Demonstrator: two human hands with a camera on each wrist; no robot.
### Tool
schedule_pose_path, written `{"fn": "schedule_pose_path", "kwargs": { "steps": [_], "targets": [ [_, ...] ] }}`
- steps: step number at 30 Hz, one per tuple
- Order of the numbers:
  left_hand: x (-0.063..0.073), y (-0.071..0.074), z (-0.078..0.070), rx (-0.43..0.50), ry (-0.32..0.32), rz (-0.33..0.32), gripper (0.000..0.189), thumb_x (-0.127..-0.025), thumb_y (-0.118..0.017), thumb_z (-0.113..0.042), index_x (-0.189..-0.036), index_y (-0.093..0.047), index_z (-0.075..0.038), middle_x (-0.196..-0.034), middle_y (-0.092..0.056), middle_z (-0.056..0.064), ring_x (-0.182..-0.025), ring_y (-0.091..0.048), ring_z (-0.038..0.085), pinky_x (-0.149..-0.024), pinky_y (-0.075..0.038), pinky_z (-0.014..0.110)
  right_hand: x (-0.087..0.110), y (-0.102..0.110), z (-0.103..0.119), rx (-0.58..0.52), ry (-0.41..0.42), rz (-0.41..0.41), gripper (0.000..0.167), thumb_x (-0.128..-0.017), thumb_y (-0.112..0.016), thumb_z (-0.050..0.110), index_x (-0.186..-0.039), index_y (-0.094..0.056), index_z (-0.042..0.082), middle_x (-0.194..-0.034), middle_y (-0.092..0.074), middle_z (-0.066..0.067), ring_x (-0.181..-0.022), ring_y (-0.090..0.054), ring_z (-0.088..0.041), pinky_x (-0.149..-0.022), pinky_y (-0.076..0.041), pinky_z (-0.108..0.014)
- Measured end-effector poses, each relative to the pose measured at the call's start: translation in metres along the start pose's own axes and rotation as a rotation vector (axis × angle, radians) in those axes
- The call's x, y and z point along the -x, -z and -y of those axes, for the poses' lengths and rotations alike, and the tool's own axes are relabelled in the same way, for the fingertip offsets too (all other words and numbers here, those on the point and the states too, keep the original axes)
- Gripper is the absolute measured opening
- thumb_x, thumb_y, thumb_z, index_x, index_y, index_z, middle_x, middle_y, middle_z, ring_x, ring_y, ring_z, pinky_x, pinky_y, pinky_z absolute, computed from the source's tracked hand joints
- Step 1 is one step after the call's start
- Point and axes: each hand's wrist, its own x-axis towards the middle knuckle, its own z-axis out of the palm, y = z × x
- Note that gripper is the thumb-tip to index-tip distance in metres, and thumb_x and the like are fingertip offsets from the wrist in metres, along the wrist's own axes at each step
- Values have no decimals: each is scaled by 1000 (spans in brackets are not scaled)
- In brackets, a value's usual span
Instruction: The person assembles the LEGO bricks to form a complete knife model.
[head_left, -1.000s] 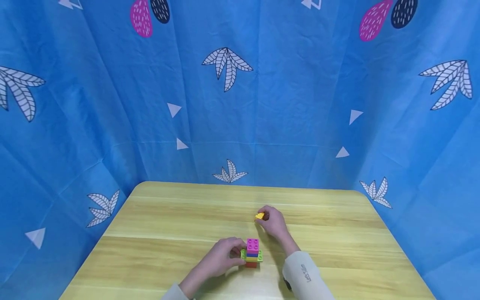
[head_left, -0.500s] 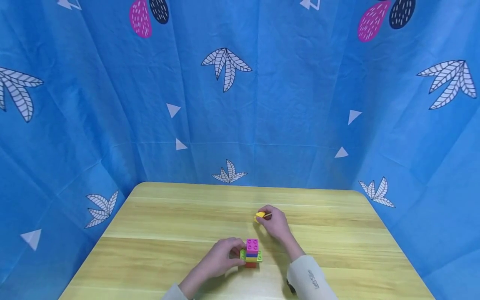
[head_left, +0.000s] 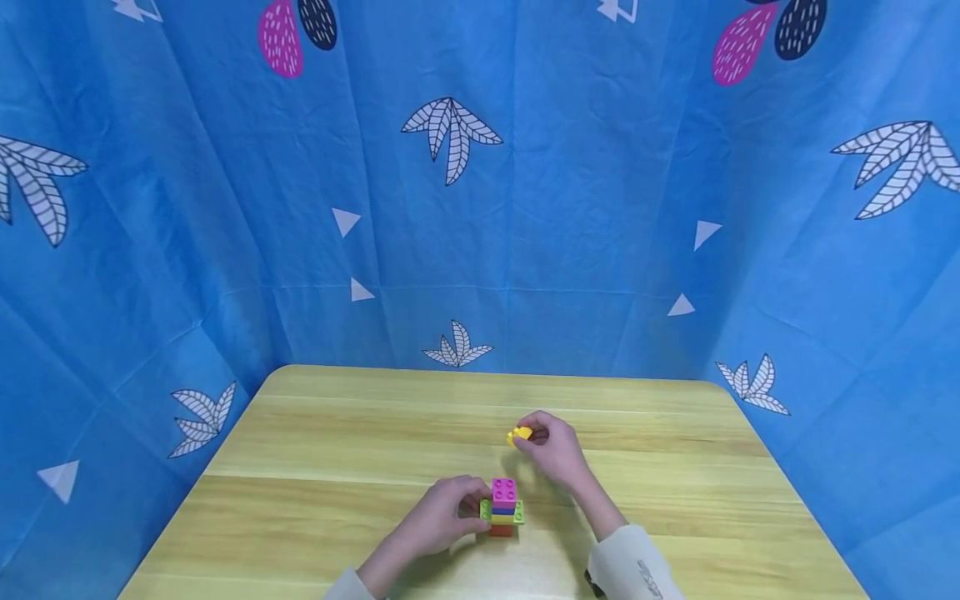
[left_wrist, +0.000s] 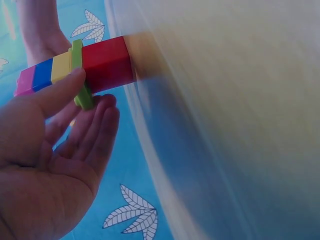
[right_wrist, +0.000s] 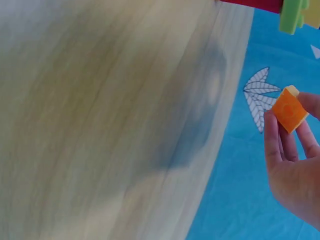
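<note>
A small tower of toy building bricks [head_left: 504,492] stands upright on the table near its front. From top to bottom it has a pink brick [left_wrist: 25,82], a blue brick [left_wrist: 43,74], a yellow brick, a wider lime green plate [left_wrist: 77,57] and a red brick [left_wrist: 107,64]. My left hand [head_left: 447,515] grips the green plate's left end between thumb and fingers. Farther back and to the right, my right hand [head_left: 557,450] pinches a small yellow brick [head_left: 519,435] by thumb and fingertips, above the table. That brick looks orange in the right wrist view.
The light wooden table [head_left: 337,433] has rounded far corners. Behind it and at both sides hangs a blue curtain [head_left: 585,208] printed with leaves, triangles and drops. The brick tower stands between the two forearms.
The yellow brick has turned in my right fingers, showing more of itself. The right forearm and sleeve have shifted to the right and down. My left hand and the tower stay put.
</note>
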Motion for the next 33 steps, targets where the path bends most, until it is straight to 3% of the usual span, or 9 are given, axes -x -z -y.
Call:
{"fn": "schedule_pose_path", "kwargs": {
  "steps": [13, 17, 27, 33],
  "targets": [
    [-1, 0, -2, -5, -1, 5, 30, -85, -84, -14, -113, -73, -15, -104, -72, -7, -90, -65, 2, -85, -57, 20, 19, 12, 18, -65, 74, 82, 26, -91, -77, 3, -117, -76, 5, -97, -59, -9, -87, -65, -16, -75, -58, -18],
    [-2, -1, -2, -7, -1, 2, 30, -85, -84, -14, -112, -73, -16, -103, -72, -7, -89, -64, 1, -84, -57, 20, 22, 16, 21, -70, 79, 115, 26, -93, -75, 6, -120, -75, 6, -98, -56, -8, -90, -61, -15, -79, -57, -17],
    [-2, -2, -1, -10, -16, -1, 30, -85, -83, -14, -112, -73, -16, -103, -72, -7, -89, -64, 1, -84, -57, 20, 30, 22, 21, -51, 45, 130, 26, -89, -84, 25, -110, -72, 14, -107, -62, -4, -95, -59, -16, -77, -54, -26],
    [-2, -3, -1, -15, -12, -3, 30, -84, -84, -15, -112, -73, -16, -103, -72, -8, -89, -65, 2, -85, -57, 20, 35, 24, 21, -124, 43, 124, 33, -79, -92, 20, -99, -69, 9, -99, -65, -6, -85, -59, -15, -70, -53, -22]
  ]
}}
